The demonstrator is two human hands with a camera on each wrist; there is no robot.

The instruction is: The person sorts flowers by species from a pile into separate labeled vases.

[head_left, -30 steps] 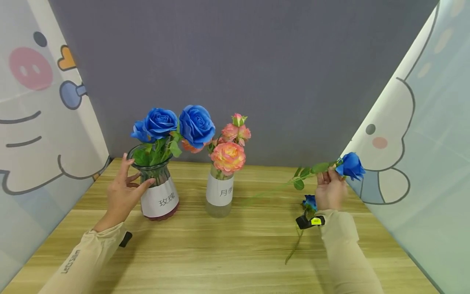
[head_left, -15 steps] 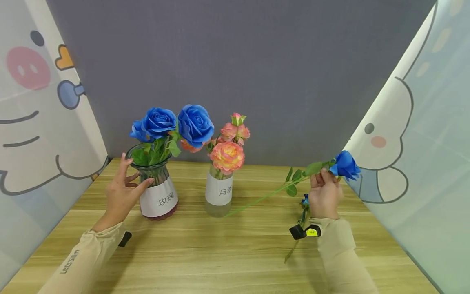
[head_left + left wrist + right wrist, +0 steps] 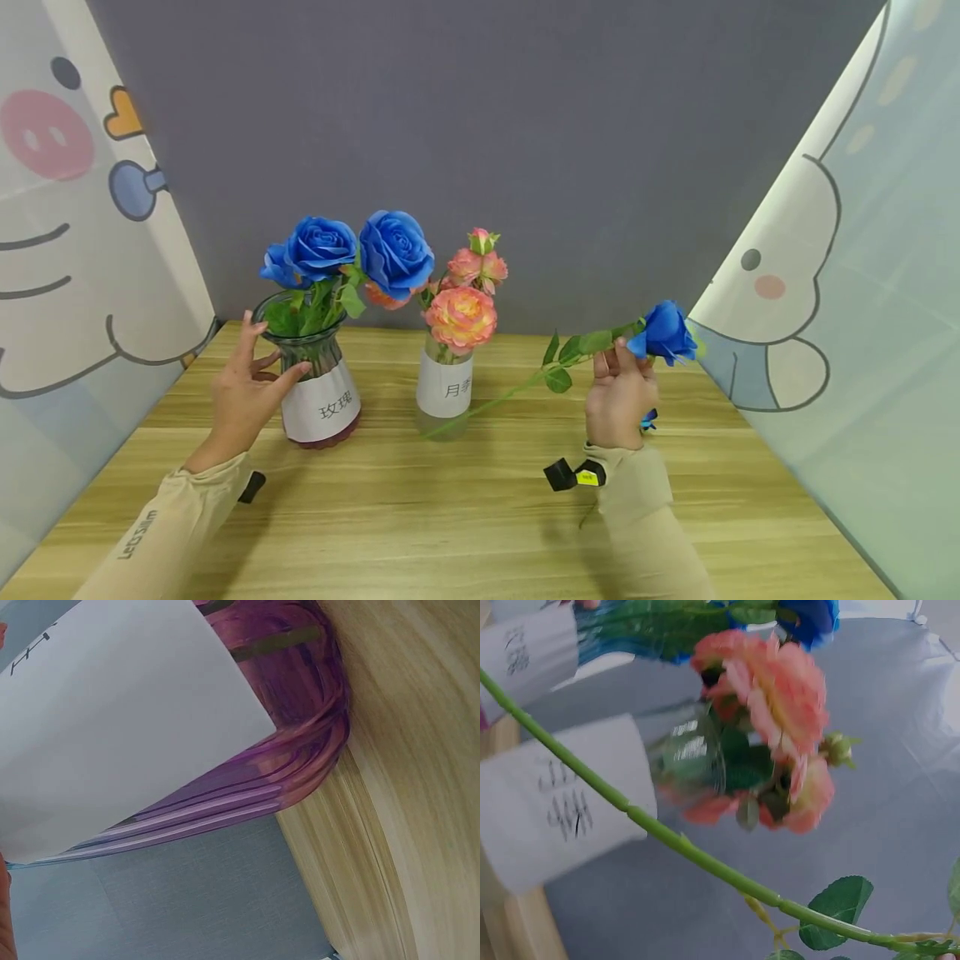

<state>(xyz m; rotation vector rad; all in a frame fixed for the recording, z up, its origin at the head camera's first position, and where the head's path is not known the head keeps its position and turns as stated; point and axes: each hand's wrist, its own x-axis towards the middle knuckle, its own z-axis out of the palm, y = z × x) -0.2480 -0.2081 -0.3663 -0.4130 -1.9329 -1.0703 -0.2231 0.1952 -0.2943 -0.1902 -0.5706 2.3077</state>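
On the left, my left hand holds the flared glass vase, thumb and fingers around its neck. This vase has a white paper label and a purple base, and contains several blue roses. My right hand pinches a long-stemmed blue rose just below its bloom. Its green stem slants down to the left, its lower end overlapping the foot of the clear vase in the head view. That vase carries a white label and pink-orange flowers.
Another blue rose lies on the wooden table, mostly hidden behind my right hand and wrist. A grey panel stands at the back, with cartoon-printed white panels on both sides.
My right hand has moved left with the blue rose, bringing its stem across the clear vase's foot. The left hand keeps its grip on the flared vase.
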